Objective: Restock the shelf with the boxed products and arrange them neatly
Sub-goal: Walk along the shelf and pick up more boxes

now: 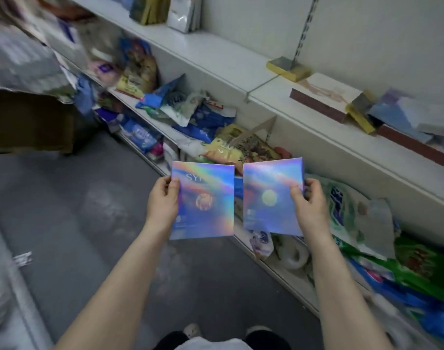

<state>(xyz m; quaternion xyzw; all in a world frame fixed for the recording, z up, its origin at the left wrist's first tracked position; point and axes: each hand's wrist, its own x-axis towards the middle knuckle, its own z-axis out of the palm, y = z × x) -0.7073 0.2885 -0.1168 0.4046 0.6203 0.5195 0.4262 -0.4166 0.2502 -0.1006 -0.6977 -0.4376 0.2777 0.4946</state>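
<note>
Your left hand [163, 200] and right hand [310, 207] each pinch a holographic box [203, 200], [271, 198] before the shelf [317, 117]. You're mid-carry; next, probably set them flat beside the boxes [324, 96] up there.

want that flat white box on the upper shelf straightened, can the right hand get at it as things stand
Probably not yet. The right hand is already gripping a shiny box, so it has no free fingers. The path up to the white box on the upper shelf looks open otherwise.
</note>
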